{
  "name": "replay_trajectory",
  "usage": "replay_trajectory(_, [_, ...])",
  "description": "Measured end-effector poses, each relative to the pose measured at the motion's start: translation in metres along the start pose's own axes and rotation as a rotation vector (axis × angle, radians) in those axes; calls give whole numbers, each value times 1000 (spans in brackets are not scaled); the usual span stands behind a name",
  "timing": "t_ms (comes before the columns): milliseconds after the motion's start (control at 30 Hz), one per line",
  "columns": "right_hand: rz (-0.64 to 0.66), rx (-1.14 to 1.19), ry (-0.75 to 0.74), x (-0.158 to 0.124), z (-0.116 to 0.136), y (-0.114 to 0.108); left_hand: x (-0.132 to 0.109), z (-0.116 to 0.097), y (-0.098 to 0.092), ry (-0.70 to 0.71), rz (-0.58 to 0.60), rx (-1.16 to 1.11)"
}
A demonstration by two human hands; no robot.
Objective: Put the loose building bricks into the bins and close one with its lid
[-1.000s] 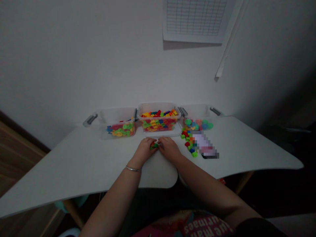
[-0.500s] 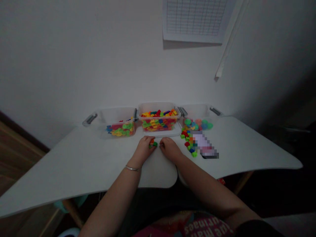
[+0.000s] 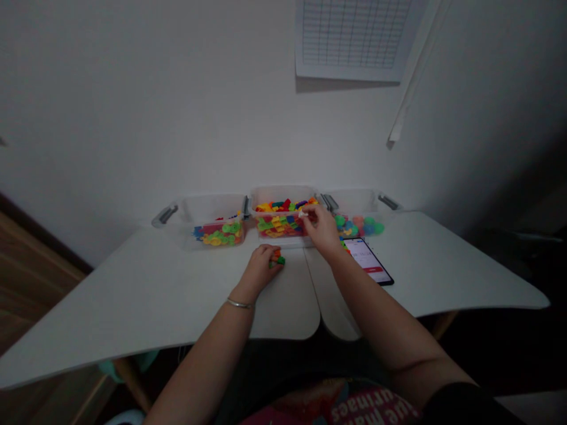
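Observation:
My left hand [image 3: 259,270] rests on the white table with its fingers closed around a few joined orange and green toy building blocks [image 3: 279,258]. My right hand [image 3: 323,231] is raised at the front right of the middle clear bin [image 3: 283,193], its thumb and fingertips pinching a small white piece [image 3: 303,214]. Yellow, red, green and blue blocks [image 3: 280,223] fill much of that bin. A white lid [image 3: 287,241] lies under or just before the bin, partly covered by my right hand.
To the left stands a clear bin [image 3: 204,206] of green and yellow pieces; to the right, another bin [image 3: 357,200] with rounded pieces. A lit phone [image 3: 372,264] lies beside my right forearm, which partly hides loose blocks [image 3: 345,245]. A gap splits the white tabletop [image 3: 195,301].
My right hand has moved up and right, from beside my left hand to the middle bin's front. My left hand still holds the blocks in about the same place.

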State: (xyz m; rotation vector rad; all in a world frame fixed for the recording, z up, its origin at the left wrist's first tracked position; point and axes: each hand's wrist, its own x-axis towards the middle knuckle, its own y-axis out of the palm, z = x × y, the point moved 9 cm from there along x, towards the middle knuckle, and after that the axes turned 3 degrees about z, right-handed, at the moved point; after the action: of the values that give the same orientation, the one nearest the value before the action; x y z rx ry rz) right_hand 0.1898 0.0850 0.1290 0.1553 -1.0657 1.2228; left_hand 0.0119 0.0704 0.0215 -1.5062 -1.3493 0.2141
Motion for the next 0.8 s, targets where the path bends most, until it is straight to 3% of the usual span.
replay_trajectory(133, [54, -135, -20, 20, 4, 4, -1, 3, -1, -41, 21, 56])
replay_trajectory(333, [151, -234, 62, 30, -3, 25, -3, 12, -4, -141, 3, 170])
replay_trajectory(567, [254, -441, 44, 23, 0, 46, -5, 20, -3, -204, 18, 146])
replay_trajectory(800, [243, -567, -53, 12, 6, 53, -5, 19, -1, -194, 33, 117])
